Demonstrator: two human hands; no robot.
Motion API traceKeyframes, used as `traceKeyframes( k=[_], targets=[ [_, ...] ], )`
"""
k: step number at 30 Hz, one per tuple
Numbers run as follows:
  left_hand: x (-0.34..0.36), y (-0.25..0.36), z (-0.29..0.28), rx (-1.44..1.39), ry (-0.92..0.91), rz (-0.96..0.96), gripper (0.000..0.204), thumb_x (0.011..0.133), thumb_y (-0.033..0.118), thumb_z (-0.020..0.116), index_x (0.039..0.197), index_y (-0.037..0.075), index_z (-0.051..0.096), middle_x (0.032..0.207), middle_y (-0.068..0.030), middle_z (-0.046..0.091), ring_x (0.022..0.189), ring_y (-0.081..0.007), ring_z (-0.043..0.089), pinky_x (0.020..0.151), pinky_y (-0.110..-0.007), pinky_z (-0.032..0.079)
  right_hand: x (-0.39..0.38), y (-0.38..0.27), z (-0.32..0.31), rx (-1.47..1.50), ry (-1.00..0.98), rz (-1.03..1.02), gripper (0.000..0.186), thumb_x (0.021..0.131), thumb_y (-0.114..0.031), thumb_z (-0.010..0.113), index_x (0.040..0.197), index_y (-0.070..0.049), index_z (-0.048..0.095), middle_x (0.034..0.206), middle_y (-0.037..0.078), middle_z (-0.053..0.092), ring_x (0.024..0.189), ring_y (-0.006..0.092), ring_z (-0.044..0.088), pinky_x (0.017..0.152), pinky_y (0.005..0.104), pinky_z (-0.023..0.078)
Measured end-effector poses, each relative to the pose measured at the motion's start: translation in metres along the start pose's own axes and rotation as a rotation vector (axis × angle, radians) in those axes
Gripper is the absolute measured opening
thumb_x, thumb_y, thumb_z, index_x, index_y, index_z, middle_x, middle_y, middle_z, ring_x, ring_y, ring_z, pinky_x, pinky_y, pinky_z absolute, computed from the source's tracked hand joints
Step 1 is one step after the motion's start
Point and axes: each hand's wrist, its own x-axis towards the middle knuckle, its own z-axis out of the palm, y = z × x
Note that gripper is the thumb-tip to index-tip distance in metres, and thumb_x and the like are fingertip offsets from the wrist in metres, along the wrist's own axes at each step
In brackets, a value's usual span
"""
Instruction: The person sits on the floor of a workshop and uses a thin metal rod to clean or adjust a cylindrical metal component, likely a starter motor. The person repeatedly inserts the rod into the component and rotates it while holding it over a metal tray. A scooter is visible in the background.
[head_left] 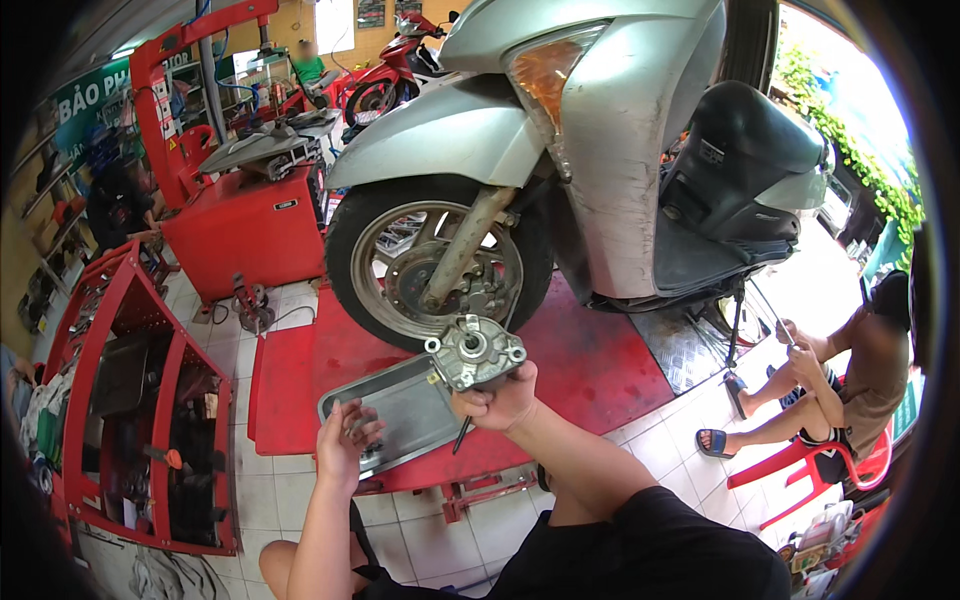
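before the black-tyred front wheel (348,265) of a large silver-grey scooter (625,140), the right hand (508,402) is closed around a rounded, silver-grey cast-metal part (480,362) and holds it up. its face, with a round hub at the middle and a ringed lug at either side, is turned upward; a thin dark piece (463,435) hangs just below the same hand. the left hand (343,437), well to the left and apart from the right one, has its fingers loosely spread and grips nothing that shows. it is over the near left end of a shallow grey metal tray (415,400), where small dark bits (370,455) lie near the fingertips; whether it touches them i cannot tell. the tray rests on a flat red platform (610,365), beneath the wheel. off to the left is a red metal tool trolley (168,415); to the right, a person (868,370) sits on a red plastic chair (875,465).
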Motion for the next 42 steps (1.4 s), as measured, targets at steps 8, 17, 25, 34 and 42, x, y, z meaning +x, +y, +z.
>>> traceKeyframes(
  k=[8, 17, 25, 34, 42],
  targets=[
    [0.001, 0.022, -0.028, -0.283, 0.39, 0.219, 0.037, 0.099, 0.04, 0.054, 0.112, 0.005, 0.059, 0.106, -0.0061, 0.059, 0.09, -0.0241, 0.064, 0.079, -0.037, 0.049, 0.013, 0.007, -0.007, -0.674, 0.482, -0.05, 0.052, 0.08, -0.015, 0.075, 0.124, 0.004, 0.057, 0.083, 0.012, 0.063, 0.055, 0.0083, 0.048, 0.042, 0.0199, 0.023],
    [-0.008, 0.046, -0.04, -0.399, 0.407, 0.206, 0.04, 0.096, 0.042, 0.054, 0.111, 0.006, 0.061, 0.106, -0.0063, 0.059, 0.095, -0.0252, 0.062, 0.082, -0.038, 0.048, 0.013, 0.055, -0.079, -1.716, 0.876, 0.289, 0.052, 0.069, -0.039, 0.086, 0.095, 0.004, 0.073, 0.075, 0.011, 0.069, 0.065, 0.0167, 0.063, 0.066, 0.033, 0.051],
    [-0.009, 0.057, -0.043, -0.432, 0.294, 0.15, 0.041, 0.095, 0.042, 0.056, 0.112, 0.005, 0.061, 0.105, -0.0075, 0.06, 0.094, -0.0262, 0.062, 0.08, -0.038, 0.049, 0.01, 0.061, -0.091, -2.219, 0.804, 0.233, 0.056, 0.072, -0.042, 0.08, 0.102, 0.005, 0.069, 0.086, 0.026, 0.07, 0.087, 0.0416, 0.07, 0.08, 0.048, 0.056],
    [-0.006, 0.06, -0.041, -0.377, 0.216, 0.095, 0.041, 0.095, 0.042, 0.056, 0.113, 0.006, 0.062, 0.105, -0.0074, 0.061, 0.093, -0.0254, 0.062, 0.081, -0.037, 0.049, -0.005, 0.07, -0.13, -2.478, 0.809, 0.196, 0.065, 0.073, -0.042, 0.078, 0.118, 0.003, 0.065, 0.087, 0.023, 0.071, 0.081, 0.0388, 0.071, 0.073, 0.0473, 0.057],
    [-0.003, 0.058, -0.033, -0.264, 0.183, 0.063, 0.039, 0.096, 0.04, 0.055, 0.114, 0.006, 0.06, 0.106, -0.0078, 0.06, 0.092, -0.0245, 0.064, 0.078, -0.035, 0.051, 0.011, 0.067, -0.105, -2.461, 0.839, 0.807, 0.07, 0.076, -0.044, 0.079, 0.117, 0.004, 0.049, 0.095, 0.023, 0.071, 0.087, 0.0395, 0.072, 0.079, 0.0471, 0.059]
  ],
)
